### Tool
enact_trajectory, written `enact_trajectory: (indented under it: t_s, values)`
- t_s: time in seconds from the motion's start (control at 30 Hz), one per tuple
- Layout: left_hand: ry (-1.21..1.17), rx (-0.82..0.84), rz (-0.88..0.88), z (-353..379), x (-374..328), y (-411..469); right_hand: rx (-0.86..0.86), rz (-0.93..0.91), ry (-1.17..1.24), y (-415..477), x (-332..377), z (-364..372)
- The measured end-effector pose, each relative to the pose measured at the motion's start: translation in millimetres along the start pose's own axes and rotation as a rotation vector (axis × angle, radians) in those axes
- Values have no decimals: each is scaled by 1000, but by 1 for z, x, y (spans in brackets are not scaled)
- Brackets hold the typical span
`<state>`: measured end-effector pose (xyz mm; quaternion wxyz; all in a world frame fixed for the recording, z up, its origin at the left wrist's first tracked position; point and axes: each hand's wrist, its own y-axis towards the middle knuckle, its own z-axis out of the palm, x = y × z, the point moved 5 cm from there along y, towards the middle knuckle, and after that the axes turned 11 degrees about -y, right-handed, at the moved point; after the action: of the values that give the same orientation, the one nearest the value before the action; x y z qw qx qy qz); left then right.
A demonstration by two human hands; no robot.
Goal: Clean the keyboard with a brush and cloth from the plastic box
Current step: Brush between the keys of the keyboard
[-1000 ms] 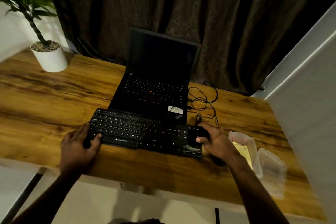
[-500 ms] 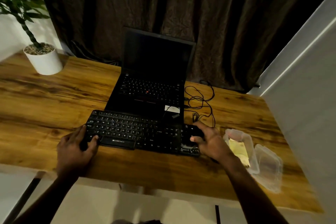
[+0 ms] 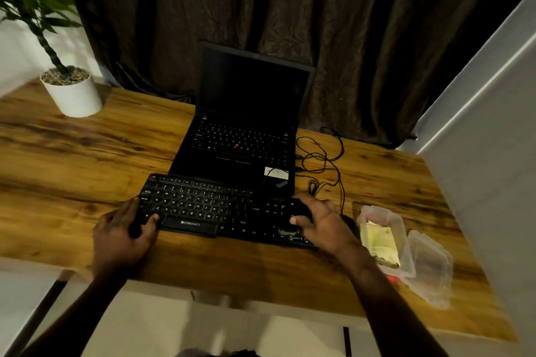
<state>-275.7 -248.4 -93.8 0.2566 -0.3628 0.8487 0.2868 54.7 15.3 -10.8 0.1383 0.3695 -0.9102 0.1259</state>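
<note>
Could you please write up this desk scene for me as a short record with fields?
keyboard: black, flat on the wooden table, in front of the open laptop
left hand: grips the keyboard's left end
right hand: curled over the keyboard's right end, as far as the dim light shows
plastic box: open, right of the keyboard, lid beside it
cloth: yellowish, inside the box
other: potted plant far left; cables right of the laptop

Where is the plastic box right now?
Head view: the open plastic box sits at the right of the desk, just right of the right hand and the keyboard, its lid lying beside it.
</note>
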Motion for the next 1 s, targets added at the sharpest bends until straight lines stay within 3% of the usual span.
enact_trajectory:
  t_s: [0.27, 0.57, 0.83, 1.0]
  values:
    - [-13, -3, 18, 1, 1, -1, -72, 112, -97, -21, -58, -31]
    - [-21, 12, -6, -1, -1, -1, -36, 32, 29, -7, -2, -2]
    - [-14, 12, -19, 1, 1, -2, -41, 151, -46, -27, -49, -29]
    - [-16, 1, -7, -2, -4, -2, -16, 115, -26, -19, -26, -15]
